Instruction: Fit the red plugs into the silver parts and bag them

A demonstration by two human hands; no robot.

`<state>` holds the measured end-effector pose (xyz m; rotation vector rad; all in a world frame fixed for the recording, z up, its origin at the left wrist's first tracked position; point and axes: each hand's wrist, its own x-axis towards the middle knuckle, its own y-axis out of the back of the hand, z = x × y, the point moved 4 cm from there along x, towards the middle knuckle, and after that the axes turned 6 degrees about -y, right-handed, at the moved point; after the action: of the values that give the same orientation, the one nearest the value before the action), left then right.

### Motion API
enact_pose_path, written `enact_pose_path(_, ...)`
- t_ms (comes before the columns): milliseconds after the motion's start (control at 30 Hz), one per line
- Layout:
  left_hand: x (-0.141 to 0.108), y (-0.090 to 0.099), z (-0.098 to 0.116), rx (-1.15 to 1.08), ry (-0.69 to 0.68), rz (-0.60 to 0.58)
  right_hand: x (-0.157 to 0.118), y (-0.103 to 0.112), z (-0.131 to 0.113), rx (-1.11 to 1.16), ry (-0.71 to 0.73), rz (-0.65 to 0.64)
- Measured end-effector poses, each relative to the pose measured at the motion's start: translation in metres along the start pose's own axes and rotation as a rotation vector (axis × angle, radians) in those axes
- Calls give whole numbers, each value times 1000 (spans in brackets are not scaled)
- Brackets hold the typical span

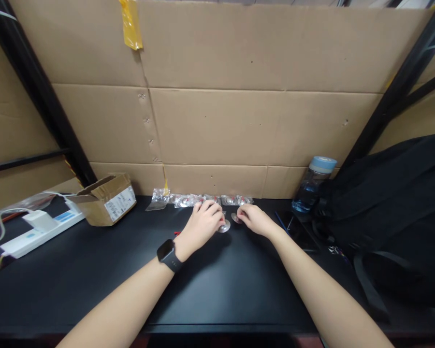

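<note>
My left hand point(204, 221), with a black watch on its wrist, is closed on a clear round suction cup point(224, 226) that pokes out past the fingertips. Just to the right, my right hand point(253, 217) pinches a second clear suction cup point(235, 218) by its edge. The two cups are close together but apart, slightly above the black table. Behind the hands lies a row of clear plastic packets point(229, 199) with round, partly red items inside. A small red piece point(177, 233) shows beside my left hand, partly hidden by it.
An opened cardboard box point(107, 200) and a white power strip point(43, 234) are at the left. To the right stand a blue-lidded water bottle point(313, 186) and a black backpack point(395, 208), near a dark flat phone-like object point(300, 232). A cardboard wall point(210, 125) closes off the back.
</note>
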<state>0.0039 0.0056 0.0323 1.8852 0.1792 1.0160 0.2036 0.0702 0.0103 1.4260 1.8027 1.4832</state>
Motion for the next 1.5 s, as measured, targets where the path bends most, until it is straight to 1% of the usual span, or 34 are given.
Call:
enact_pose_path(67,-1,0,-6,-4,32,13,0,7,-9,145,93,61)
enact_pose_path(133,-1,1,-9,-11,52,29,-1,13,-17,239,138,111)
enact_pose_path(200,-1,3,-10,-27,78,51,-3,16,-24,264,158,113)
enact_pose_path(267,-1,5,-12,-50,119,70,-5,15,-29,240,174,88)
enact_pose_path(333,-1,6,-15,-73,167,82,-6,14,-31,212,177,76)
enact_pose_path(400,-1,7,-17,-91,196,90,-6,15,-32,222,164,102)
enact_pose_path(500,-1,7,-18,-114,185,100,-6,17,-34,278,137,166)
enact_pose_path(567,-1,7,-17,-136,183,107,-7,17,-37,284,134,181)
enact_pose_path(733,-1,6,-19,-215,251,134,-8,18,-40,250,114,213)
enact_pose_path(933,-2,4,-24,-341,373,150,-10,26,-47,425,103,247)
enact_pose_path(1000,-1,4,-24,-383,393,159,-11,25,-50,475,104,244)
enact_pose_path(1100,-1,6,-22,-421,388,175,-11,17,-53,583,94,221)
enact_pose_path(1300,-1,7,-20,-403,348,217,-10,-4,-56,1002,-25,81)
enact_pose_path(1400,-2,6,-20,-387,339,225,-10,-8,-56,1145,-67,46)
enact_pose_path(1500,-1,7,-19,-368,324,224,-10,-7,-56,1229,-79,38)
